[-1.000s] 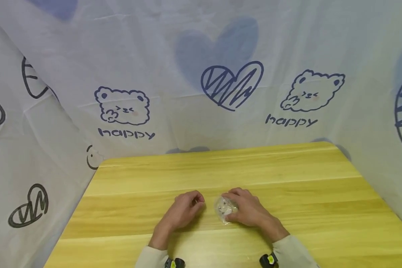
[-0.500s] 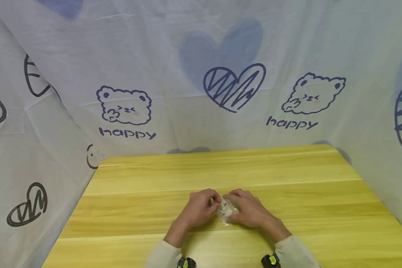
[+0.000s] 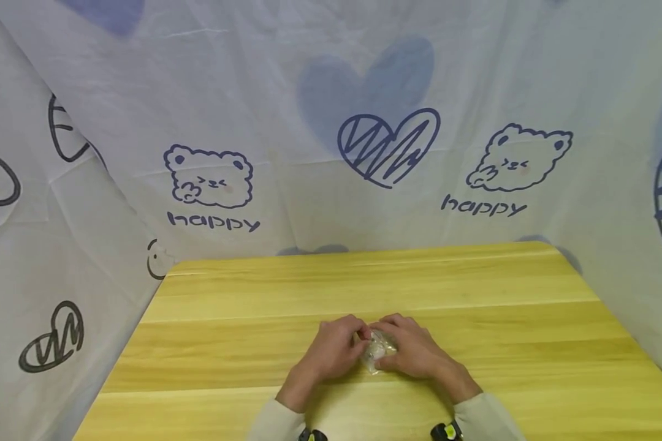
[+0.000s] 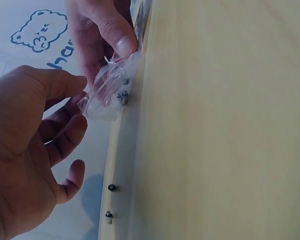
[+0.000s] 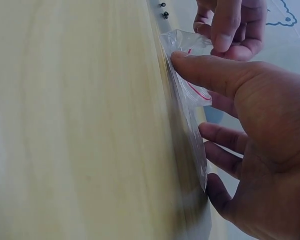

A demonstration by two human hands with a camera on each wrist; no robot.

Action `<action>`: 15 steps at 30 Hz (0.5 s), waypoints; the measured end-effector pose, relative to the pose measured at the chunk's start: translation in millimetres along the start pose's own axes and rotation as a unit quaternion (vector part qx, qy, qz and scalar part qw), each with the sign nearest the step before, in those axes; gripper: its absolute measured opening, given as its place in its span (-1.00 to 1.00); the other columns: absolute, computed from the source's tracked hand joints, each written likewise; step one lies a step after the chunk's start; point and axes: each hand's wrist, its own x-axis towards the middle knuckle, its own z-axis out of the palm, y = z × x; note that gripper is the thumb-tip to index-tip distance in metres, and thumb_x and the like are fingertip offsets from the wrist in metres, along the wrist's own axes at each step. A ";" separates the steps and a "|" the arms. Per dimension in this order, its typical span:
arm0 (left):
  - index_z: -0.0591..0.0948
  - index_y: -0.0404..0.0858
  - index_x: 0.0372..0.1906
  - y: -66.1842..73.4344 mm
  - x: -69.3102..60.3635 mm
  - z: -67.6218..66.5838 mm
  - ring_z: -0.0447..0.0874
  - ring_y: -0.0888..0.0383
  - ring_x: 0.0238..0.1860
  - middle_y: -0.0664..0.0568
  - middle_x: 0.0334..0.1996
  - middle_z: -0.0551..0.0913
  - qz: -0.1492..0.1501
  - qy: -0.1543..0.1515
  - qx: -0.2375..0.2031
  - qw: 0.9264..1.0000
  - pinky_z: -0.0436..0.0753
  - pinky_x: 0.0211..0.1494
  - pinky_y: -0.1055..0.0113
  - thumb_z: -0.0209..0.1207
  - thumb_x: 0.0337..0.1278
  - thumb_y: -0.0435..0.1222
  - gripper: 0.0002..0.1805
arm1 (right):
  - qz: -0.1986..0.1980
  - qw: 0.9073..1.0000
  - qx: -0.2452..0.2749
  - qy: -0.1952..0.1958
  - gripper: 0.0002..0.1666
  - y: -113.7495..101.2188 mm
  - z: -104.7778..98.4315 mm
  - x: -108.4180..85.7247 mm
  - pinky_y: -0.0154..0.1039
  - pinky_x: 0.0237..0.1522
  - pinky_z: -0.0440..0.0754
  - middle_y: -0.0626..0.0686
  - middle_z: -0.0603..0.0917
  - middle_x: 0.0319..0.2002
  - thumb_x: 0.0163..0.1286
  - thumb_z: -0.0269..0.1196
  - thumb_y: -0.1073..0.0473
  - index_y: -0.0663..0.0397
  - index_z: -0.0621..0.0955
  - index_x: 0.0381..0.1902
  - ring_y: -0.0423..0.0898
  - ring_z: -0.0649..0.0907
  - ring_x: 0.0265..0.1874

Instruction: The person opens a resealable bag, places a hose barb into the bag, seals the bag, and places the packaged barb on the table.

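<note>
A clear plastic zip bag with a red seal line lies between both hands at the middle of the table. Small dark metal pieces, screw-like, show inside the bag in the left wrist view. My left hand pinches the bag's edge between thumb and fingertips. From the other side my right hand grips it, the thumb pressing on the plastic near the seal. Part of the bag is hidden beneath the right hand. Two small dark pieces, one black and one partly silver, sit outside the bag.
The wood-grain table spreads around the hands. Behind it and along its sides hangs pale cloth printed with hearts and bears. Each wrist wears a small black device, such as the right one.
My left hand has moved right to the bag and now pinches its edge. The right hand has kept its hold, nearly in place. The head view has shifted slightly.
</note>
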 end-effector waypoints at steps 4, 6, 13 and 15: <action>0.63 -0.02 -0.23 -2.1 -6.4 -5.6 0.49 0.38 -0.36 0.23 -0.27 0.63 -0.013 0.007 -0.009 1.000 0.45 -0.08 0.20 0.18 0.23 -0.18 -0.93 | 0.001 1.000 0.004 0.002 -0.24 -0.4 0.1 -0.5 0.20 0.11 0.40 -0.07 0.50 0.21 0.07 0.45 -0.14 -0.24 0.51 0.26 0.02 0.45 0.21; 0.62 -0.02 -0.21 -5.1 -10.2 -8.8 0.49 0.36 -0.34 0.22 -0.26 0.62 -0.022 0.010 -0.013 1.000 0.45 -0.10 0.25 0.18 0.22 -0.18 -0.92 | 0.005 1.000 0.003 0.003 -0.24 -1.4 0.0 -0.5 0.20 0.13 0.40 -0.06 0.49 0.22 0.07 0.45 -0.13 -0.24 0.51 0.26 0.02 0.45 0.22; 0.61 -0.06 -0.17 -19.0 -23.1 -18.6 0.46 0.31 -0.32 0.19 -0.26 0.61 -0.049 0.008 -0.020 0.999 0.43 -0.17 0.31 0.21 0.18 -0.18 -0.86 | 0.018 1.000 0.006 0.004 -0.24 -4.5 0.2 -1.3 0.17 0.13 0.40 -0.06 0.49 0.21 0.05 0.46 -0.12 -0.26 0.51 0.26 0.01 0.45 0.20; 0.61 -0.07 -0.16 -22.3 -27.1 -22.1 0.46 0.29 -0.29 0.17 -0.24 0.61 -0.058 0.007 -0.021 0.998 0.43 -0.15 0.27 0.22 0.18 -0.18 -0.85 | 0.020 1.000 0.008 0.005 -0.24 -4.6 0.6 -1.3 0.16 0.14 0.39 -0.06 0.49 0.21 0.05 0.46 -0.12 -0.26 0.51 0.26 0.01 0.45 0.20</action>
